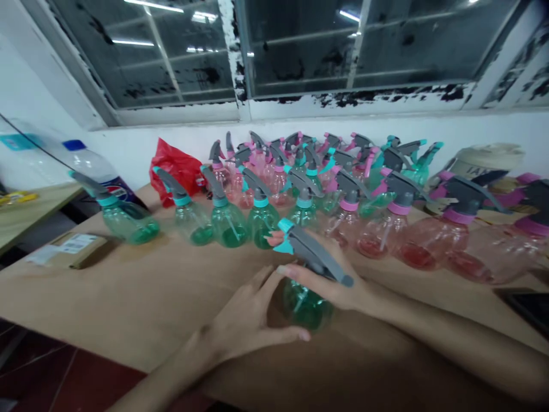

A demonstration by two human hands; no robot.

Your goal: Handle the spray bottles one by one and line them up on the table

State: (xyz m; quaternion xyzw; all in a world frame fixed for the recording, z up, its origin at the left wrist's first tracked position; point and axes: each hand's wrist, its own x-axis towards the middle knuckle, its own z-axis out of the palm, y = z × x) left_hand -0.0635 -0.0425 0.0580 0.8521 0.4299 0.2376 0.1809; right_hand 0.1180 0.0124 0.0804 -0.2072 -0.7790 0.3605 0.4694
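A green spray bottle (pixel 307 309) with a turquoise collar and grey trigger head (pixel 317 252) stands before me on the brown tabletop, its nozzle pointing up and left. My left hand (pixel 244 317) curves around the left side of its round body, thumb across the front. Around the bottle's neck, just under the trigger head, my right hand (pixel 338 280) is closed, with the thumb in front and fingertips behind the nozzle. Part of the collar is hidden by that hand. Behind it stands a row of similar bottles, including a green spray bottle (pixel 229 226) and a pink spray bottle (pixel 381 232).
More pink and green spray bottles crowd the table's back against the wall. A red plastic bag (pixel 174 169), a soda bottle (pixel 103 171) and a small cardboard box (pixel 81 250) are to the left. A beige container (pixel 489 157) and a dark flat object (pixel 532 309) are right.
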